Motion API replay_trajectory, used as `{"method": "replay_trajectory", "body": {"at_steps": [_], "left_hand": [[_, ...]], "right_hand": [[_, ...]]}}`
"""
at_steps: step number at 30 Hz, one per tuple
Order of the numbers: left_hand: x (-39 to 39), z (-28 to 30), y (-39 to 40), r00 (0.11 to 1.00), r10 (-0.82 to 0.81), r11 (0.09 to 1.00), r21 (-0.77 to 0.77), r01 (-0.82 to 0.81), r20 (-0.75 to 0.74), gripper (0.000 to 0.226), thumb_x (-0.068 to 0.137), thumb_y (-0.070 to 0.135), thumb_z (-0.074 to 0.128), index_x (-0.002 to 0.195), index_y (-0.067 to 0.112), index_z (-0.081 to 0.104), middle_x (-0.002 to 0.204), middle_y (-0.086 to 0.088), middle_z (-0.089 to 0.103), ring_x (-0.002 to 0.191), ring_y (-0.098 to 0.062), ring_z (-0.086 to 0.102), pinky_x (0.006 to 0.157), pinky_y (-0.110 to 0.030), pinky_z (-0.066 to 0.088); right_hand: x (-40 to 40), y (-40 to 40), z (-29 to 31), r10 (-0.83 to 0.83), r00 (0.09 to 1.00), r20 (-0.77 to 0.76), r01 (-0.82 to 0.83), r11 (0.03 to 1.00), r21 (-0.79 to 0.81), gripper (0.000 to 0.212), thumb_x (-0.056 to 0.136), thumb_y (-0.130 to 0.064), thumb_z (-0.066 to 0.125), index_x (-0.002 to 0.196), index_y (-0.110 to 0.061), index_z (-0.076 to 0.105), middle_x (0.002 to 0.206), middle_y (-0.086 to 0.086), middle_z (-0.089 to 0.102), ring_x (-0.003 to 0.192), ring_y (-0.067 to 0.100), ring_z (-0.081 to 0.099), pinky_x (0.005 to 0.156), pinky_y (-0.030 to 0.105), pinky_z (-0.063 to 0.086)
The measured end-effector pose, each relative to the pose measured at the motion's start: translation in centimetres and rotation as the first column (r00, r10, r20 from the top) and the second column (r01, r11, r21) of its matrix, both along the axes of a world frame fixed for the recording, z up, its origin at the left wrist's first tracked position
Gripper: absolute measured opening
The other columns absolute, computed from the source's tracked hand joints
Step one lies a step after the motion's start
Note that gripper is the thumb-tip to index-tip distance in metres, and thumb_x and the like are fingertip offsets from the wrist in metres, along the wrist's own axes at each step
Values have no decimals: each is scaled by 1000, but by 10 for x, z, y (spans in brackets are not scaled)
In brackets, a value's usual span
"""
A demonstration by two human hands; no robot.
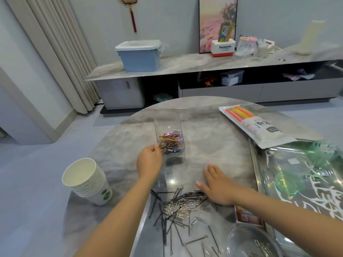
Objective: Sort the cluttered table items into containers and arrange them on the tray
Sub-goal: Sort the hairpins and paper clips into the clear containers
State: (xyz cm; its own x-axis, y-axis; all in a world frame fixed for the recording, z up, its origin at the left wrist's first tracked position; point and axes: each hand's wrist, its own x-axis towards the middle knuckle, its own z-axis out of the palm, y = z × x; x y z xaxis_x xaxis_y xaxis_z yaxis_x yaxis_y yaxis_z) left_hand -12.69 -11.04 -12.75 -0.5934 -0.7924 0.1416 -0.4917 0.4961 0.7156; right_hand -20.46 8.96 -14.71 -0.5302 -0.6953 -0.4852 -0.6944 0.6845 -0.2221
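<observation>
While beside clips (182,204), hands (216,186)

My feed bright, even indoor light, soft and cool in tone; I can't place source. Small white glare spot on glossy tabletop (204,127) between hands. Strong reflections on metal tray (255,164) at right, contents hard for me to read. Shadows faint, short, under arms and beside paper cups (87,180). Wide-angle bend plain: cabinet top (185,64) bows, curtain (55,52) leans. Right edge smeared, far corner objects blurred. Centre fairly sharp, bottom edge soft
</observation>
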Motion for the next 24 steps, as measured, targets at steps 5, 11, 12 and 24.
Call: {"method": "replay_trajectory", "body": {"at_steps": [5,11,12,24], "left_hand": [[43,-48,17,849,-179,975,-27,221,498,57,99,32,28,150,9,18,159,-12,7,147,-23,0,118,-46,-4],[69,-49,40,776,-362,909,10,417,516,57,102,30,22,151,15,-3,158,-3,-11,145,-14,-15,116,-32,-12],[73,-48,42,766,-386,901,33,432,514,57,102,28,23,151,15,-3,158,-3,-12,145,-14,-15,116,-31,-12],[116,-27,95,681,-603,797,280,535,415,52,104,28,21,152,16,5,159,-2,-7,145,-15,-13,116,-32,-11]], "right_hand": [[45,2,3,74,997,17,-74,997,-1,81,94,-60,13,146,-6,-16,152,13,-25,140,27,-25,116,38,-10],[76,5,5,220,969,110,-221,975,4,96,77,-74,2,146,-12,-18,151,8,-29,138,24,-30,111,34,-16],[78,5,6,232,964,129,-235,972,2,88,85,-70,8,147,-13,-17,152,6,-28,138,23,-30,114,35,-15],[83,43,34,160,985,64,-135,947,-291,51,99,-39,35,147,-22,28,148,-2,38,136,18,36,110,30,30]]}}
